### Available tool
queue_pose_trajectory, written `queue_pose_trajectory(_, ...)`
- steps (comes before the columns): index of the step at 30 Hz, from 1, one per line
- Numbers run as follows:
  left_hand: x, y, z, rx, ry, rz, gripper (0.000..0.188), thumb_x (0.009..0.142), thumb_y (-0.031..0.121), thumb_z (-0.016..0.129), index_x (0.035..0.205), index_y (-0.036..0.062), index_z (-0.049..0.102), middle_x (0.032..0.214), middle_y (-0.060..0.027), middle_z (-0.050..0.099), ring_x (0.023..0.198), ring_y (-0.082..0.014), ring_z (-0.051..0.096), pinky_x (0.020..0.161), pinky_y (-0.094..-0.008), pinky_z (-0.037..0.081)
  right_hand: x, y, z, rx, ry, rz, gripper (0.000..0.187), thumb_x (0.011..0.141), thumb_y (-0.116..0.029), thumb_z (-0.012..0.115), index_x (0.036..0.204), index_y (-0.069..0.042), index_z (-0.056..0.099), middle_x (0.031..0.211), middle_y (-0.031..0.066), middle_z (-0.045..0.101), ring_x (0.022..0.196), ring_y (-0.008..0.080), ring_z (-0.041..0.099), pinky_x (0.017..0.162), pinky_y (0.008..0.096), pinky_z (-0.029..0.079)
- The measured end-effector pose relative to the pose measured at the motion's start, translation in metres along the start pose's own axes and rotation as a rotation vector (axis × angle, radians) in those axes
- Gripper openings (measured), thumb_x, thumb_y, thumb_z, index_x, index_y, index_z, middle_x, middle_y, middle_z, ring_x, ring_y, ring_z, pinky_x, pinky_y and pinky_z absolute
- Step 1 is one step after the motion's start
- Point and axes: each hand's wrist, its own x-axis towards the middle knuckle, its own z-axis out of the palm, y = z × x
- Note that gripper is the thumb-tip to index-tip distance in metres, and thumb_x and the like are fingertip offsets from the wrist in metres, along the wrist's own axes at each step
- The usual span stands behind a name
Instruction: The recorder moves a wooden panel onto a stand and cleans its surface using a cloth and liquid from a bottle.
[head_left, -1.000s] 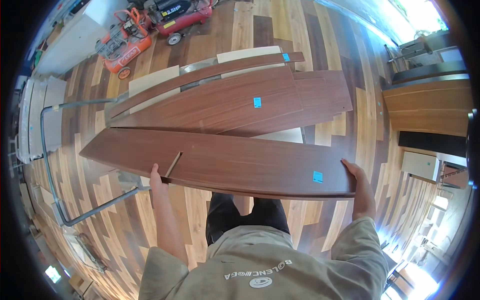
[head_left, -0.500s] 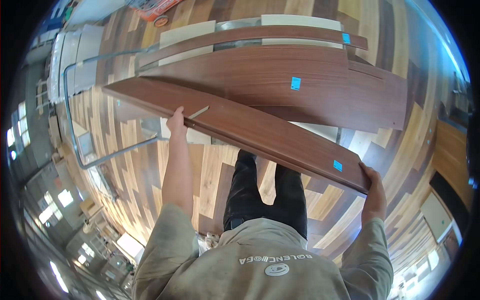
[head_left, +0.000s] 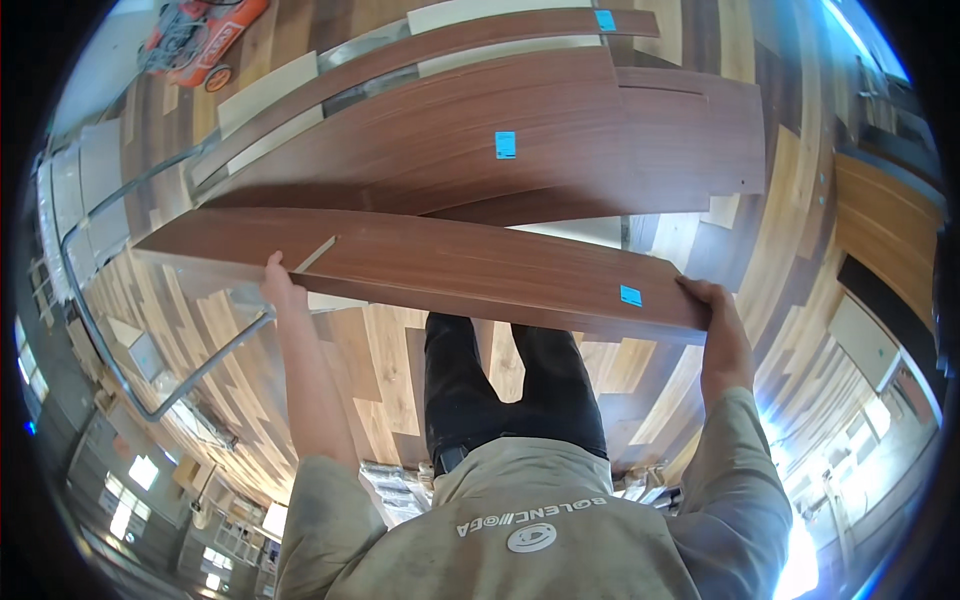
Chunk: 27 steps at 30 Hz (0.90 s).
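Observation:
Between my two hands I hold a long reddish-brown wood-grain board (head_left: 470, 262) level across my front. Closed on its near edge, left of the middle, is my left hand (head_left: 283, 280), beside a pale diagonal slot in the board. My right hand (head_left: 712, 300) grips the right end, near a blue sticker (head_left: 630, 296). Just beyond the held board lies a wide brown panel (head_left: 410, 140) with another blue sticker (head_left: 505, 146). A narrow brown strip (head_left: 450, 40) lies farther off. The undersides of my fingers are hidden by the board.
Pale boards (head_left: 270, 95) lie under the brown pieces. A grey metal tube frame (head_left: 105, 355) curves round on the left, with an orange wheeled machine (head_left: 210, 45) at the far left. Wood-patterned floor (head_left: 390, 350) surrounds my legs. A brown cabinet-like piece (head_left: 885, 215) stands at right.
The held board has turned from a slant down to the right to nearly level, its right end rising in view. Both hands keep hold. The whole view has shifted, moving the scene left.

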Motion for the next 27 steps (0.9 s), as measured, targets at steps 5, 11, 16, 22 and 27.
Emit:
queue_pose_trajectory(5,-0.015,0.005,0.022,0.029,-0.055,-0.024,0.046,0.084,0.005,0.071,0.125,-0.0109,0.059,0.124,-0.0164,0.065,0.108,-0.0294,0.065,0.094,-0.043,0.054,0.043,0.009,-0.013,-0.296,0.144,-0.096,0.07,0.092,-0.06,0.057,0.132,-0.003,0.064,0.14,0.0193,0.061,0.127,0.0351,0.059,0.103,0.0473,0.048)
queue_pose_trajectory(11,-0.019,0.01,-0.003,0.024,0.021,0.052,0.039,0.084,0.005,0.072,0.118,-0.0106,0.062,0.119,-0.0174,0.065,0.104,-0.0285,0.066,0.09,-0.0432,0.055,-0.027,-0.219,0.03,-0.427,0.225,-0.649,0.064,0.1,-0.051,0.047,0.146,-0.007,0.052,0.149,0.0214,0.052,0.139,0.0392,0.049,0.117,0.0496,0.038)
queue_pose_trajectory(16,-0.028,0.016,-0.005,0.059,0.039,-0.027,0.035,0.086,0.003,0.071,0.118,-0.0092,0.06,0.116,-0.0163,0.065,0.105,-0.0276,0.066,0.089,-0.0432,0.057,-0.05,-0.344,0.084,-0.434,0.018,-0.577,0.085,0.101,-0.071,0.022,0.142,-0.006,0.058,0.151,0.0217,0.049,0.144,0.038,0.041,0.122,0.0481,0.029)
queue_pose_trajectory(22,-0.044,0.022,0.001,-0.003,0.091,-0.078,0.039,0.087,0.003,0.072,0.123,-0.0053,0.06,0.121,-0.0149,0.065,0.108,-0.0271,0.065,0.09,-0.0428,0.057,-0.018,-0.383,0.109,-0.406,-0.093,-0.525,0.098,0.093,-0.084,0.022,0.146,-0.008,0.056,0.153,0.0212,0.048,0.146,0.0381,0.039,0.122,0.048,0.026)
queue_pose_trajectory(27,0.007,0.033,-0.035,-0.037,-0.057,-0.083,0.049,0.09,0.018,0.074,0.132,-0.0017,0.058,0.125,-0.0123,0.064,0.117,-0.0255,0.061,0.098,-0.043,0.052,-0.018,-0.388,0.115,-0.334,-0.086,-0.482,0.105,0.089,-0.089,0.021,0.134,-0.006,0.067,0.142,0.0229,0.059,0.14,0.0383,0.047,0.119,0.0458,0.032)
